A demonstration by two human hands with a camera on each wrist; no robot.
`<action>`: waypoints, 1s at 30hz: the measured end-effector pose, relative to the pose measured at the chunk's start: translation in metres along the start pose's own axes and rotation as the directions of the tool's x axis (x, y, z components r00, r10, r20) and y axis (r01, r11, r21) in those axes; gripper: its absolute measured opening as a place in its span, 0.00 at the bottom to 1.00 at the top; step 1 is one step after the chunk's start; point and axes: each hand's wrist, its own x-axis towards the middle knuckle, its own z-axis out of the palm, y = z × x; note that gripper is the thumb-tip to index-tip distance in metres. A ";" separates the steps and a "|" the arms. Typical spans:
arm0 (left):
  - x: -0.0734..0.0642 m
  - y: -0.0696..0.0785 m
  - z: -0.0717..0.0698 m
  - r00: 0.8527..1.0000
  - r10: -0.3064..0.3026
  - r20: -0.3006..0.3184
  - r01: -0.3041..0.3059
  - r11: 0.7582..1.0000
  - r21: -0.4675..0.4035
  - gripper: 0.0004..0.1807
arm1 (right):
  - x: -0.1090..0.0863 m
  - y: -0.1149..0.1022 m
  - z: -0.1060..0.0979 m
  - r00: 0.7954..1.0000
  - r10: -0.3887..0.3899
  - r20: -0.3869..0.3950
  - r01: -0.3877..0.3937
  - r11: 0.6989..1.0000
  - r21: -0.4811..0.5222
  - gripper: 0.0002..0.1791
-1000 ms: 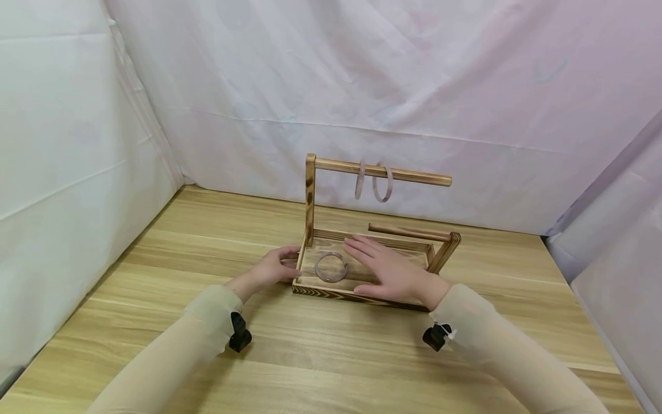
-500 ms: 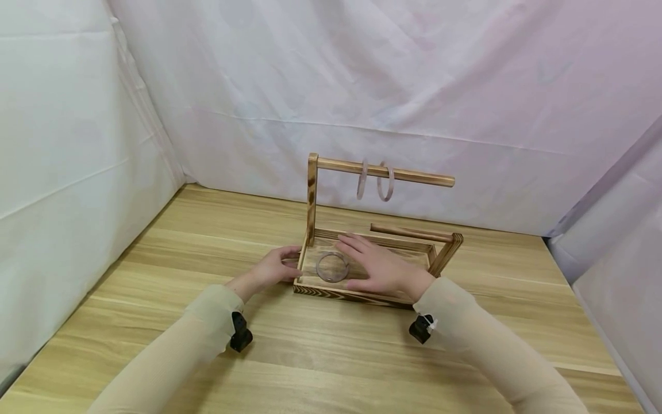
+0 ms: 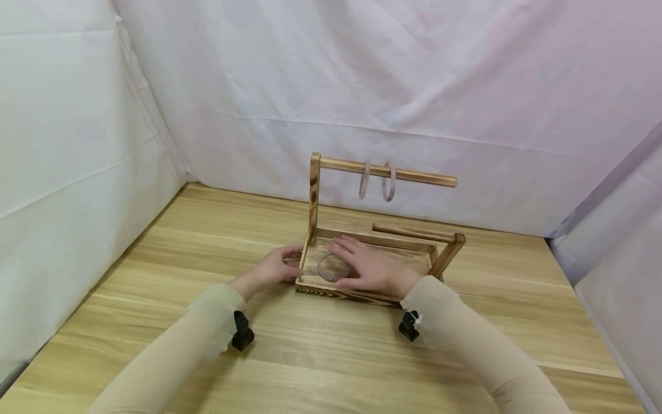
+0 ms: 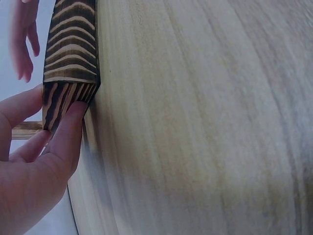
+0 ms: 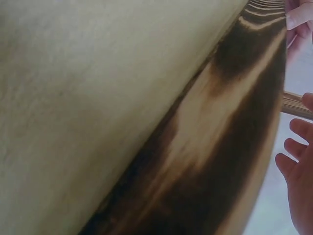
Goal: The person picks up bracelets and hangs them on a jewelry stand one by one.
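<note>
Tray bangle: a translucent, greyish ring (image 3: 320, 270) lying flat inside the wooden tray (image 3: 336, 292), toward its left end; the right hand partly covers its right side.
Right hand: over the tray (image 3: 369, 269), palm down, fingers loosely extended with the thumb spread away; it has hold of nothing, and whether a fingertip touches the ring I cannot tell.
Left hand: at the tray's left end (image 3: 273, 265), thumb against the outer face and fingers bent at the edge, lightly holding that end.
Rack: a tall post (image 3: 314, 198) at the tray's left carries the upper bar (image 3: 424, 176); a lower bar (image 3: 414, 233) meets a shorter slanted post (image 3: 447, 256) at the right.
Upper bar's load: two pinkish hanging bangles (image 3: 393, 185), a little apart.
Surroundings: wood-grain table (image 3: 310, 362), pale cloth (image 3: 289, 69) behind.
</note>
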 end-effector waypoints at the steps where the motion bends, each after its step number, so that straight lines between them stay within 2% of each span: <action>1: 0.000 0.000 0.000 1.000 0.002 0.002 -0.002 1.000 -0.001 0.35 | 0.001 0.000 0.001 1.000 0.004 0.007 -0.004 1.000 0.002 0.46; 9: 0.000 -0.001 0.001 1.000 0.017 0.003 -0.017 1.000 -0.013 0.35 | 0.007 0.002 0.004 0.998 0.050 0.038 -0.051 0.998 0.031 0.48; 16: 0.000 0.000 0.001 1.000 0.025 0.002 -0.025 1.000 0.001 0.35 | 0.015 0.005 0.008 0.998 0.039 0.041 -0.040 0.999 0.021 0.47; 25: 0.001 -0.002 0.000 1.000 0.023 -0.001 -0.023 1.000 0.001 0.35 | 0.025 0.004 0.015 0.996 0.044 0.083 -0.038 0.996 -0.079 0.47; 30: 0.000 -0.002 -0.001 1.000 0.020 0.001 -0.020 1.000 -0.004 0.35 | 0.030 0.003 0.019 0.995 0.033 0.091 -0.024 0.995 -0.093 0.44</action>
